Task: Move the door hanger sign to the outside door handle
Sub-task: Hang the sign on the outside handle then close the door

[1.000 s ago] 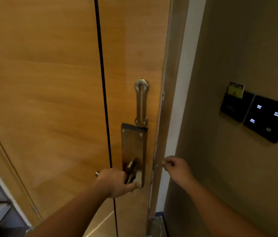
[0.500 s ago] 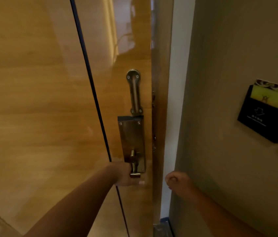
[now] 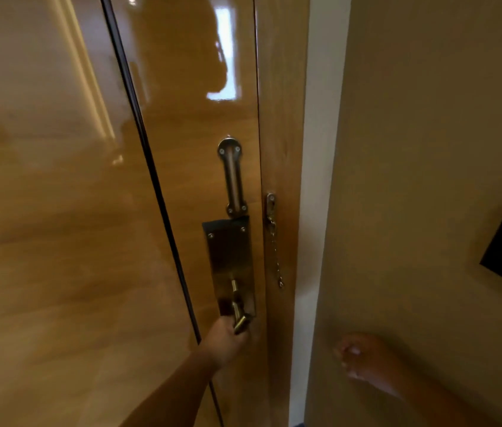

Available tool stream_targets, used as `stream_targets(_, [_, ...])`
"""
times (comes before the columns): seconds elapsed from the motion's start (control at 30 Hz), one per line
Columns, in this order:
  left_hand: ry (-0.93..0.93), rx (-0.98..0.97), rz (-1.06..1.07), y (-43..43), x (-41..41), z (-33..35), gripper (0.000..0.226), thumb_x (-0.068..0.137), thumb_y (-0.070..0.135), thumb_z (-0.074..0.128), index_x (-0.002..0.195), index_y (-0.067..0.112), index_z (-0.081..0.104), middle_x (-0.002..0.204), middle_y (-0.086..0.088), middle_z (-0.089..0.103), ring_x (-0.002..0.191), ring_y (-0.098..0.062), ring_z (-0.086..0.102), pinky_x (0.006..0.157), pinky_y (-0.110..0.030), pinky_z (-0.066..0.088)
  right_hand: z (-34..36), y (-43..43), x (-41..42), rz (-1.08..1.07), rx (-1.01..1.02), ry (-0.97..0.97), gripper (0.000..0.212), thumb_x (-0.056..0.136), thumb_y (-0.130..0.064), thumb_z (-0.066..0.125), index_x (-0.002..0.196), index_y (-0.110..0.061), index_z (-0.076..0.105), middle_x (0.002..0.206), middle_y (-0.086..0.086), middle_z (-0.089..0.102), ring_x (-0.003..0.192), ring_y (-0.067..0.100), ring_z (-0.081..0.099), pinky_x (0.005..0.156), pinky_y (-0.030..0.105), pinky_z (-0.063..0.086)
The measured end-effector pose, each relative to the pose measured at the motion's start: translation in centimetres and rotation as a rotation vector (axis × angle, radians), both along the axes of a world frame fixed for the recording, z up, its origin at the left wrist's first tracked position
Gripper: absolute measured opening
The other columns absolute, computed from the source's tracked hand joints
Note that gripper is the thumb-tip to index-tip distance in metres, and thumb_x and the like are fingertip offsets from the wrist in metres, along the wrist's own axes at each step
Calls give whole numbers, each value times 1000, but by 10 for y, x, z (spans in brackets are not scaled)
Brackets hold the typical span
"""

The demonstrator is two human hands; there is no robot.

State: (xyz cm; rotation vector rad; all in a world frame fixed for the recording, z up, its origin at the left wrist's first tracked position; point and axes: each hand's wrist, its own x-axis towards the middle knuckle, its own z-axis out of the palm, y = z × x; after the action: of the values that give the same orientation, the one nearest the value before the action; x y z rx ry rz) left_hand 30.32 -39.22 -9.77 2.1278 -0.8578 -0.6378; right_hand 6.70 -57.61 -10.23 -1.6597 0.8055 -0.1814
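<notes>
Opening-the-door step: left hand (image 3: 223,342) grip closed around door handle (image 3: 239,315) below metal plate (image 3: 231,266), right hand (image 3: 363,357) right of handle, loosely curled, grip unclear from blur; hanger sign not visible; next likely pull door open, find sign.

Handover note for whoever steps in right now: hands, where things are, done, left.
Left hand: closed around the brass door handle at the bottom of the metal lock plate.
Right hand: loosely curled near the wall, off the door; blurred, nothing visibly in it.
Door: appears shut against the frame. Security chain hangs loose from the frame, not hooked into the guard slide on the door.
Door hanger sign: not in view, not on this handle.
Done: nothing I can confirm from here.
Left: open the door, locate the sign, hang it on the outside handle.
</notes>
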Motion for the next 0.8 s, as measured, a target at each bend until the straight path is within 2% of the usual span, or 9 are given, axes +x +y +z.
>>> stream_targets(0.07, [15,-2,8,-7,9,-2,20,86,15,60,70,25,57,58,7,55,39,5,51,38,-10,35,1,-3,15,-22,42,-26,33,84,16,51,62,-5,64,60,12,55,40,11,53,35,19,42])
stream_targets(0.13, [20,-5,26,-13,18,-6,17,85,16,60,73,26,56,62,5,56,41,6,53,37,-9,35,-4,-4,31,4,74,-24,40,84,13,53,56,-12,68,58,10,56,40,13,52,36,20,41])
stream_targets(0.27, [-37,-8,55,-24,32,-7,18,83,16,60,69,26,55,61,4,56,42,6,54,36,-9,35,-9,3,57,75,22,18,8,65,-19,66,62,-20,73,55,-3,62,49,11,57,47,22,46])
stream_targets(0.4, [-55,-2,74,-34,44,-7,15,83,16,58,72,26,58,63,4,58,45,-1,56,35,-9,35,-18,-2,72,166,-66,30,20,60,-42,63,72,-28,73,61,-8,69,53,8,63,52,23,49])
stream_targets(0.47, [-79,20,78,-38,48,-8,14,83,17,58,73,26,57,64,3,58,49,-4,54,36,-9,34,-20,-5,74,160,-54,34,20,62,-40,63,74,-28,73,63,-10,71,55,6,64,55,23,50])
stream_targets(0.6, [-127,45,85,-42,51,-13,20,82,17,60,65,26,53,61,3,54,50,-8,53,41,-18,36,-21,-11,77,110,4,7,11,68,-21,64,69,-26,74,61,-8,70,55,3,63,51,19,50])
stream_targets(0.7, [-128,53,107,-44,53,-12,18,81,18,59,65,24,53,60,1,54,50,-12,54,44,-24,36,-19,-12,79,75,73,-22,13,61,-17,61,63,-21,74,62,-4,67,59,12,61,49,22,47])
stream_targets(0.8, [-111,51,96,-47,57,-12,16,81,17,59,66,22,54,60,0,54,50,-12,53,45,-24,37,-21,-7,77,51,107,-40,12,64,-13,63,62,-20,73,65,1,65,63,20,59,49,24,46])
